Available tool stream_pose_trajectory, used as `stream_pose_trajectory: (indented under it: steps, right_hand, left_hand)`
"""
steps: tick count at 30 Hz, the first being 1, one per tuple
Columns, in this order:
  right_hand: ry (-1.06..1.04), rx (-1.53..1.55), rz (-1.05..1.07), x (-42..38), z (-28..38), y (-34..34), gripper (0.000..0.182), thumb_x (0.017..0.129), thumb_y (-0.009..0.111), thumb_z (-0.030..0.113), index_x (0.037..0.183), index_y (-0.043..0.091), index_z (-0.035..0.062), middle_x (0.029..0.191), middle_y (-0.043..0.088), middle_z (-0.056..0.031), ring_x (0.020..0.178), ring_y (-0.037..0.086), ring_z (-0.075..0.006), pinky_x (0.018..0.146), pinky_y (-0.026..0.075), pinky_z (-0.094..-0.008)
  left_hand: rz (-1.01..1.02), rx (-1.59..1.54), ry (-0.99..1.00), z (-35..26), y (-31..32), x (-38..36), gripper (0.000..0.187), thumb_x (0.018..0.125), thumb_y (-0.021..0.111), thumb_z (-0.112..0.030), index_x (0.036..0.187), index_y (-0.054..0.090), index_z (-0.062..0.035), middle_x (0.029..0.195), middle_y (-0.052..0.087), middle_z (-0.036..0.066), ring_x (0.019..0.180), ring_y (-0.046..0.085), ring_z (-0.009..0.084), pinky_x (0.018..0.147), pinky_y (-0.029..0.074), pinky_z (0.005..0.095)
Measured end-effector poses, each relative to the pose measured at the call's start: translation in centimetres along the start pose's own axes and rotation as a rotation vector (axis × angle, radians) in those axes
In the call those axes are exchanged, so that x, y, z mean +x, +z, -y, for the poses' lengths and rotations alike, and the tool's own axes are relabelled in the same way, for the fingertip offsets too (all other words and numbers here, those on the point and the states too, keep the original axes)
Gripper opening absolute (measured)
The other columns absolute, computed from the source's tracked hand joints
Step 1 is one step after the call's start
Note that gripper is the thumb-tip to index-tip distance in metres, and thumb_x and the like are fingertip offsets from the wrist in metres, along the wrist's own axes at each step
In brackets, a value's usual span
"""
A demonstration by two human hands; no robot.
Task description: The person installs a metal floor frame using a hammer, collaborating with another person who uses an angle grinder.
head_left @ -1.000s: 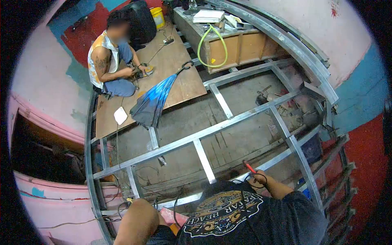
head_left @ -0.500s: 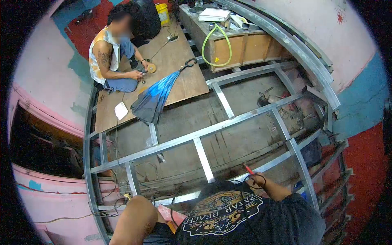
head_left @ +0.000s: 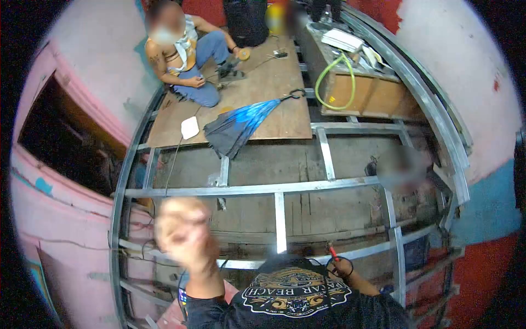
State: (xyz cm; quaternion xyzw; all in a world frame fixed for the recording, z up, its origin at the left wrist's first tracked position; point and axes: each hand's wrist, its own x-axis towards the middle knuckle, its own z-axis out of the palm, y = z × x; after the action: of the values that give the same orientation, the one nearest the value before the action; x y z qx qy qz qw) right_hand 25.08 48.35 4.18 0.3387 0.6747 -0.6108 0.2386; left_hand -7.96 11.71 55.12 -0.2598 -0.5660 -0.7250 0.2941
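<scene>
My left hand (head_left: 186,230) is raised in front of the metal frame at the lower left. Motion blur smears its fingers, so what they hold, if anything, does not show. Lower right, my right hand (head_left: 343,267) is closed around a slim red tool (head_left: 333,253) that points up and away from me. A black cable (head_left: 350,272) loops around that hand. Both hands are over the silvery metal frame (head_left: 280,222), made of crossing bars. My black printed shirt (head_left: 298,285) fills the bottom of the view.
A co-worker (head_left: 189,60) sits on a plywood sheet (head_left: 285,118), holding a yellowish roll (head_left: 244,54). A blue-black umbrella (head_left: 246,123) and a white box (head_left: 190,128) lie there. A green hose (head_left: 320,82) hangs over a wooden cabinet (head_left: 372,93). Gaps between the bars show the floor.
The view has shifted and turned. My left arm has swung up into the middle left, while my right hand keeps hold of the red tool. The co-worker's hands have moved apart.
</scene>
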Motion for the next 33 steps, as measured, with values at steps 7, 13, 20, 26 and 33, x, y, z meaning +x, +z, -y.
stream_pose_trajectory:
  steps: [7,13,20,26,33]
  right_hand:
    - [0.135,0.003,-0.04,0.2,1.4,-0.2,0.031,0.103,0.07,0.033,0.095,0.077,0.0038,0.081,0.079,-0.0124,0.056,0.067,-0.0199,0.05,0.051,-0.038]
    - [-0.029,0.011,0.373,4.2,-5.6,-3.7,0.051,0.115,0.056,0.041,0.15,0.061,0.0041,0.134,0.058,-0.0221,0.1,0.055,-0.0333,0.077,0.052,-0.0483]
    - [0.045,-0.296,0.033,4.5,-0.9,-1.8,0.036,0.106,0.067,0.04,0.114,0.073,0.0062,0.083,0.076,-0.015,0.057,0.067,-0.0243,0.046,0.047,-0.0393]
    - [-0.187,-0.386,0.017,2.9,0.4,-2.5,0.038,0.102,0.072,0.041,0.114,0.076,0.0052,0.079,0.078,-0.0152,0.06,0.071,-0.0261,0.047,0.046,-0.0398]
    - [-0.325,-0.083,0.074,0.5,3.1,-1.4,0.029,0.105,0.069,0.029,0.089,0.073,0.0061,0.067,0.062,-0.0035,0.058,0.059,-0.0173,0.05,0.042,-0.043]
  left_hand:
    - [0.083,0.094,-0.954,12.8,-3.6,-16.5,0.01,0.098,0.084,-0.007,0.103,0.078,-0.0007,0.089,0.076,0.003,0.082,0.067,0.0078,0.071,0.054,0.0249]
    - [0.123,0.174,-1.065,14.0,-6.2,-22.5,0.026,0.105,0.078,-0.02,0.114,0.079,0.004,0.093,0.079,0.006,0.082,0.069,0.0106,0.078,0.057,0.0286]
    - [0.149,0.218,-1.131,15.2,-6.9,-24.2,0.024,0.105,0.077,-0.02,0.11,0.081,0.0029,0.099,0.083,0.007,0.081,0.067,0.0104,0.08,0.057,0.0288]
    - [0.18,0.311,-1.118,14.2,-6.3,-23.5,0.023,0.099,0.085,-0.022,0.099,0.082,0.0011,0.084,0.077,0.002,0.08,0.066,0.0078,0.075,0.053,0.0285]
    - [0.175,0.305,-1.061,15.4,-6.0,-24.2,0.025,0.101,0.083,-0.024,0.1,0.081,0.001,0.079,0.072,0.001,0.073,0.061,0.0076,0.068,0.05,0.0289]
